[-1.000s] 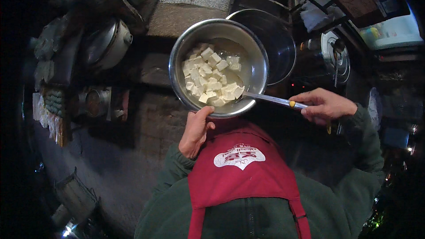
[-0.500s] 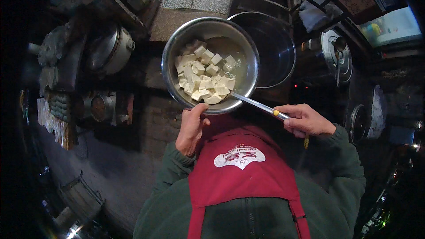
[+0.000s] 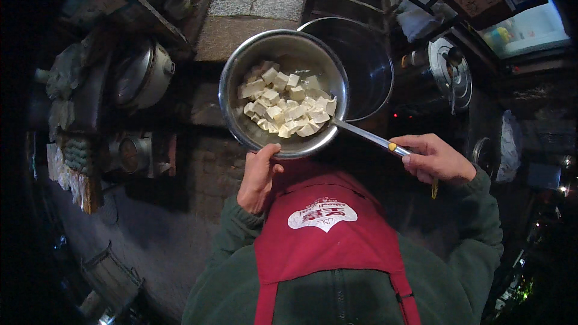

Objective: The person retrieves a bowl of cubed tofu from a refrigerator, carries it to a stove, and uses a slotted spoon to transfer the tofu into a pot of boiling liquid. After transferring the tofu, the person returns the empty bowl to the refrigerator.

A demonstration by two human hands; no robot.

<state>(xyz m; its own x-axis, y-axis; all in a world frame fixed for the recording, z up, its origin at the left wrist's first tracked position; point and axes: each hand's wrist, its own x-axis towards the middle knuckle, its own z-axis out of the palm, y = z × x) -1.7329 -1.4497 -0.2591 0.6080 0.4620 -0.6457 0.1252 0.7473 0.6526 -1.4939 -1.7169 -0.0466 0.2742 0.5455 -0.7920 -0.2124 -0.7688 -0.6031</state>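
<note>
White cubes of tofu (image 3: 283, 105) lie heaped in a wide steel bowl (image 3: 265, 47) in front of me, with some cloudy liquid around them. At the bowl's near rim, my left hand (image 3: 257, 177) grips the edge, its thumb over the rim and the other fingers partly hidden. My right hand (image 3: 438, 157) is closed round the handle of a metal ladle (image 3: 370, 135) with a yellow band. The handle slants into the bowl from the right; its head is hidden under the tofu.
A large dark pot (image 3: 368, 69) stands right behind the bowl. To the right is a lidded pot (image 3: 442, 66) with another ladle lying on top. A lidded metal pot (image 3: 144, 78) and a small burner unit (image 3: 133, 151) are at the left.
My right hand has moved right with the ladle handle. The tofu has shifted to the right in the bowl. My left hand stays on the rim.
</note>
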